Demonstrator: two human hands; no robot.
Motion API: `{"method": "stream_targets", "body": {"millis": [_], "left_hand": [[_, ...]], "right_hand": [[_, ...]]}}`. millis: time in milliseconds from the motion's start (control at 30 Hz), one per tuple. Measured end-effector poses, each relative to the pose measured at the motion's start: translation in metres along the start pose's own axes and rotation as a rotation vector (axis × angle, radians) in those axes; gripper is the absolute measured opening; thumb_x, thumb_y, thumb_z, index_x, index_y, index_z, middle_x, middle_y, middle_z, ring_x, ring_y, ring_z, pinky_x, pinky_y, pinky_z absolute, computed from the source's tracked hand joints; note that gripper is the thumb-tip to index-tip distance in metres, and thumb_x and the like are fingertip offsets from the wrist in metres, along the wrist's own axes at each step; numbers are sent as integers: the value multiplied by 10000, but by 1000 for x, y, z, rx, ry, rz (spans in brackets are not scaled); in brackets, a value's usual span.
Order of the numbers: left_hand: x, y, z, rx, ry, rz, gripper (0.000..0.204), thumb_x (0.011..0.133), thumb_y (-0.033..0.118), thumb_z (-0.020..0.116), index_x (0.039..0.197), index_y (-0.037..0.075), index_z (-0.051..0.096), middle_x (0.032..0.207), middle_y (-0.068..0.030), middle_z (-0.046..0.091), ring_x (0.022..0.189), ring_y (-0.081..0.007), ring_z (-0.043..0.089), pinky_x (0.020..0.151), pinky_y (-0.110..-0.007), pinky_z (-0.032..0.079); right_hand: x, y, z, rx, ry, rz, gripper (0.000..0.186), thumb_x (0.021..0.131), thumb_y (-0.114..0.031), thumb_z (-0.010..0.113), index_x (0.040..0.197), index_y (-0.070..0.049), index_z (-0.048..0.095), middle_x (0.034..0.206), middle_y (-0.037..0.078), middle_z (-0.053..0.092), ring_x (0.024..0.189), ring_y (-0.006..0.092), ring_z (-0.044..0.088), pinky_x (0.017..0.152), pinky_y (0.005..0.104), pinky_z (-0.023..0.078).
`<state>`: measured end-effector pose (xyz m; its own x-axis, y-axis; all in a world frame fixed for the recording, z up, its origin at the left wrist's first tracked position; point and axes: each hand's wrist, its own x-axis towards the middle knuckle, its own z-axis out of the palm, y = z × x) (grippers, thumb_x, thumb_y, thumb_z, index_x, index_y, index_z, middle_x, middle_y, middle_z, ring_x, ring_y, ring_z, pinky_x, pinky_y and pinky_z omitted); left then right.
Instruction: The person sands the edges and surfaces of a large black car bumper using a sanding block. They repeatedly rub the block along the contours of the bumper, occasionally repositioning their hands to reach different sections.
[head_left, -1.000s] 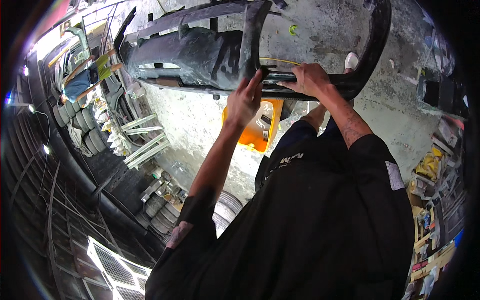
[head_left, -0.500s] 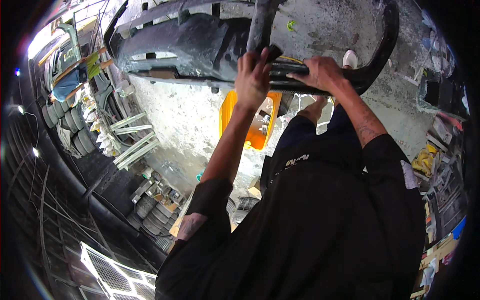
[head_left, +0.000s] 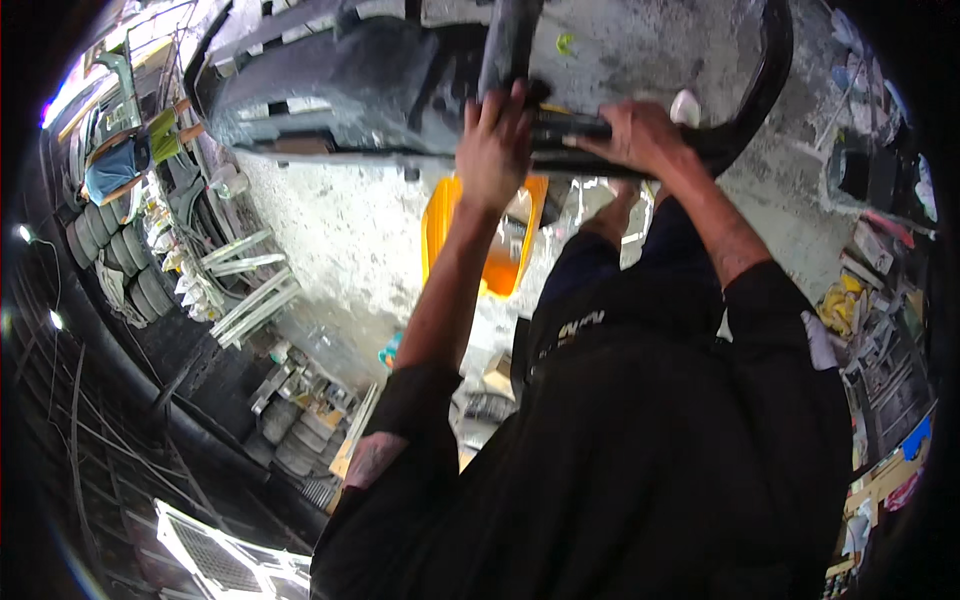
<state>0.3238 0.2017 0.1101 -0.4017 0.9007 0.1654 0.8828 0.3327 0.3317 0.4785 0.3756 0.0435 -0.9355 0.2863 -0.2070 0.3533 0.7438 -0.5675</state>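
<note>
Black bumper (head_left: 400, 90) is being held up over the concrete floor (head_left: 340, 230), gripped by both hands, left hand (head_left: 492, 150) and right hand (head_left: 635, 135) clenched on its lower edge; steady carrying likely needed next.

Black bumper (head_left: 340, 90) spans the upper view, blocking passage across its length. Orange container (head_left: 490, 240) stands directly below it. Bare concrete floor (head_left: 340, 240) to its left is open. Stacked tyres (head_left: 110, 250) and metal strips (head_left: 250, 290) crowd the left edge.
</note>
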Motion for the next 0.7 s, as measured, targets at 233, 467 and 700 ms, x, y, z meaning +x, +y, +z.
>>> {"method": "stream_targets", "body": {"millis": [233, 467, 700], "left_hand": [[-25, 2, -31, -71, 200, -21, 399, 897, -12, 714, 1294, 21, 682, 1128, -164, 633, 1012, -339, 639, 895, -422, 528], [8, 12, 18, 9, -24, -6, 376, 939, 115, 701, 1313, 91, 684, 1122, -120, 633, 985, -353, 610, 861, -439, 524], [27, 15, 21, 55, -42, 3, 387, 936, 111, 696, 1322, 94, 682, 1133, -115, 645, 994, -358, 625, 831, -441, 542]], "right_hand": [[-14, 10, 12, -7, -19, 6, 677, 886, -698, 651, 908, -29, 755, 780, 185, 734, 786, 359, 745, 759, 459, 605], [-9, -1, 17, -46, -39, -26, 690, 891, -711, 632, 898, -33, 757, 799, 185, 742, 774, 354, 749, 731, 453, 608], [-8, 6, 19, -31, 7, -9, 723, 868, -751, 625, 887, -38, 743, 777, 193, 730, 782, 361, 748, 717, 465, 605]]}}
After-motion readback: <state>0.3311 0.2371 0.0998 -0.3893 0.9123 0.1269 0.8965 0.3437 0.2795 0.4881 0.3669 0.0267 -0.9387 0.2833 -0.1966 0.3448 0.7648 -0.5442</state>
